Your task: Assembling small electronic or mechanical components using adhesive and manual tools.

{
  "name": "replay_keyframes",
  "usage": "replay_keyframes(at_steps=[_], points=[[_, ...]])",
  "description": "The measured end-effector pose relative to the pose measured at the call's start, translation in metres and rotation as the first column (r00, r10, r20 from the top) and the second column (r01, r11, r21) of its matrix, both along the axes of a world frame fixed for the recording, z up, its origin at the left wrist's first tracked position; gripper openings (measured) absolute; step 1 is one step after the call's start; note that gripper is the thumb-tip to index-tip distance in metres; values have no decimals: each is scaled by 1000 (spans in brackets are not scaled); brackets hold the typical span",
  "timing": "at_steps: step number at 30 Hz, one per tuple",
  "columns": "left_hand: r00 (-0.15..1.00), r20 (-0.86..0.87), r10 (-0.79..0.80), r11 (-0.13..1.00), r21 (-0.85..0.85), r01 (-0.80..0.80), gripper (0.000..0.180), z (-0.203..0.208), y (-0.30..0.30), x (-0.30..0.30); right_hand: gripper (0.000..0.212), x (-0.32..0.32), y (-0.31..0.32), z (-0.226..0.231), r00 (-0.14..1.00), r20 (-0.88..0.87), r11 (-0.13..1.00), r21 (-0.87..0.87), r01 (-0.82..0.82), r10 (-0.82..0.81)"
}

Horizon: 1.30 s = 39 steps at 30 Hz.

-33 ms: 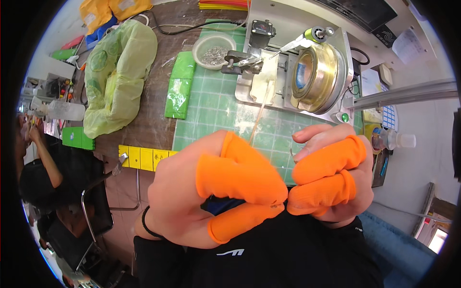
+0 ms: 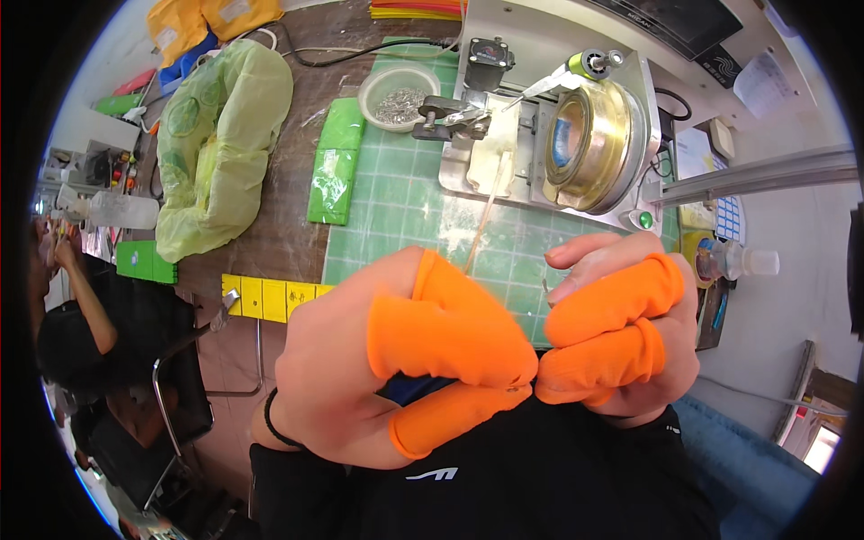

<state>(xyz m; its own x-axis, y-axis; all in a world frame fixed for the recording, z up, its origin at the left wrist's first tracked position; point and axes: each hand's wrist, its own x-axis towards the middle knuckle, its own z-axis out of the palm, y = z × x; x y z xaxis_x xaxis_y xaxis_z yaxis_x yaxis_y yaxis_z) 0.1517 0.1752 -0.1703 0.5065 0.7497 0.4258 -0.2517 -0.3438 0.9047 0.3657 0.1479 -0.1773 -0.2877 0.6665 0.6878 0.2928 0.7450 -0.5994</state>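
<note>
My left hand [image 2: 396, 351] wears orange finger cots and is pinched closed in front of my chest. Anything between its fingertips is too small to make out. My right hand [image 2: 625, 324], also in orange finger cots, is curled closed against the left fingertips. A tiny thin metal piece [image 2: 545, 285] shows beside its bare fingertips; I cannot make out its kind. Beyond both hands lies a green gridded mat [image 2: 396, 193]. A thin wooden stick [image 2: 481, 225] slants from behind my left hand up to a pale pad [image 2: 494, 162] on the bench machine.
The bench machine [image 2: 562, 193] bears a brass-coloured round drum [image 2: 612, 148]. Left of it stand a white bowl of small metal pieces [image 2: 400, 106], a green packet [image 2: 337, 162] and a bag-lined container [image 2: 270, 99]. A yellow strip [image 2: 263, 298] lines the table edge. Another person [image 2: 85, 315] sits at far left.
</note>
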Motion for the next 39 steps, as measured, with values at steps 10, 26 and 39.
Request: replay_keyframes(at_steps=[10,26,39], points=[[920,-145,363,914,246,-322,19,-6,25,-29,44,-2,1,-1,967,-247,793,-601,-101,-64],[914,-385,125,987,141,-76,11,-46,132,19,37,-54,53,-92,633,-675,741,-631,-230,-378],[887,-370,276,887,454,-86,7,-67,136,32,14,-55,82,-103,611,-665,779,-614,-122,-429]])
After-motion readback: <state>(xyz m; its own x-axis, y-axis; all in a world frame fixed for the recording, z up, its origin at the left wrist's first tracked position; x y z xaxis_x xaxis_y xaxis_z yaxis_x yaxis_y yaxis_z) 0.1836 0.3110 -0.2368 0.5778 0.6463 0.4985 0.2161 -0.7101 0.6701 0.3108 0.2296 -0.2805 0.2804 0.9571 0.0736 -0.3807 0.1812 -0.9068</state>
